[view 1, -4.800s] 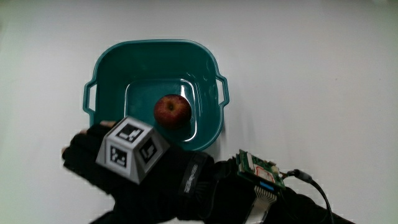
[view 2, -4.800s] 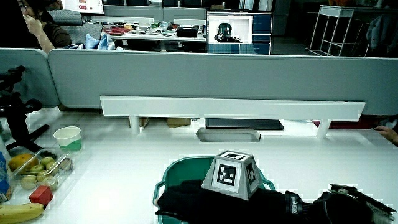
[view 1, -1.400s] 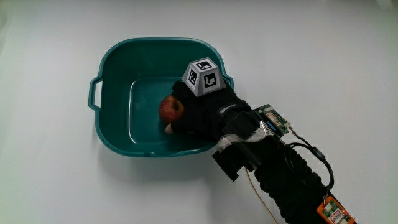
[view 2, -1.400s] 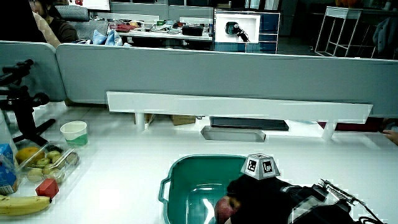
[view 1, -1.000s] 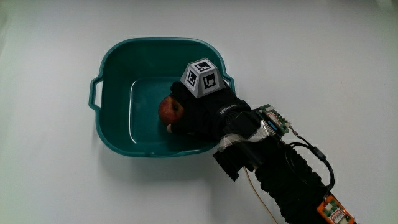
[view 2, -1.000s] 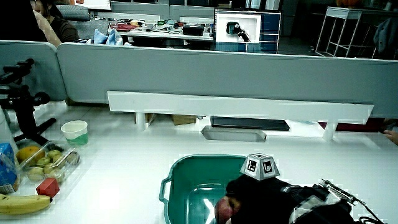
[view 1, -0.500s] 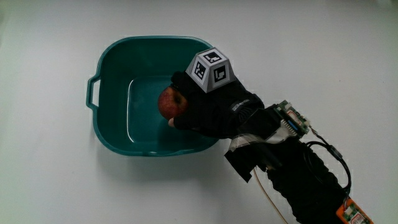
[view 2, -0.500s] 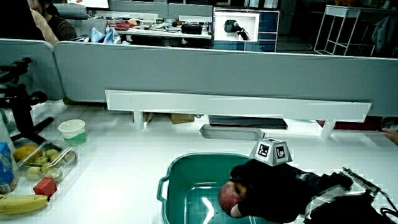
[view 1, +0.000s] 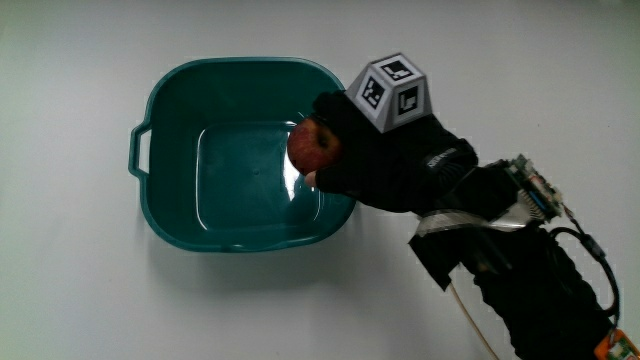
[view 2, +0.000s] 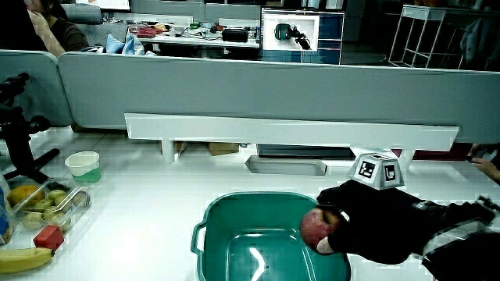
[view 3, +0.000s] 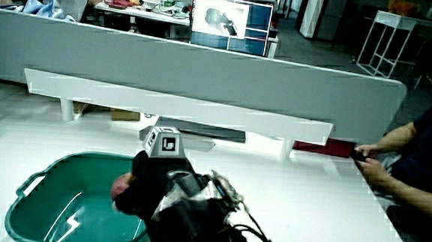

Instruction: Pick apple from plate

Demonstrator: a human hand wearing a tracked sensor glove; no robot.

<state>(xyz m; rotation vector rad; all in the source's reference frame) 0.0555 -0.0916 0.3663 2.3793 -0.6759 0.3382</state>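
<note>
A red apple (view 1: pixel 310 147) is in the grasp of the black gloved hand (view 1: pixel 350 160), whose fingers curl around it. The patterned cube (view 1: pixel 392 91) sits on the hand's back. Hand and apple hang above the teal basin (view 1: pixel 175 95), over the rim next to one handle, and the apple is off the basin's floor. In both side views the apple (view 2: pixel 316 228) (view 3: pixel 122 187) shows lifted at about rim height, held by the hand (view 2: pixel 367 226) (view 3: pixel 150 186) above the basin (view 2: pixel 234 206) (view 3: pixel 39 179). The basin holds nothing else.
At the table's edge in a side view lie a banana (view 2: pixel 23 259), a red block (view 2: pixel 48 236) and a clear box of fruit (view 2: pixel 43 201), with a paper cup (view 2: pixel 82 165) farther from the person. A low partition (view 2: pixel 289 133) closes the table, with a flat grey tray (view 2: pixel 285 165) before it.
The hand closed on the apple at the basin's floor, then raised it and carried it toward the basin's rim beside the forearm. The basin stayed put.
</note>
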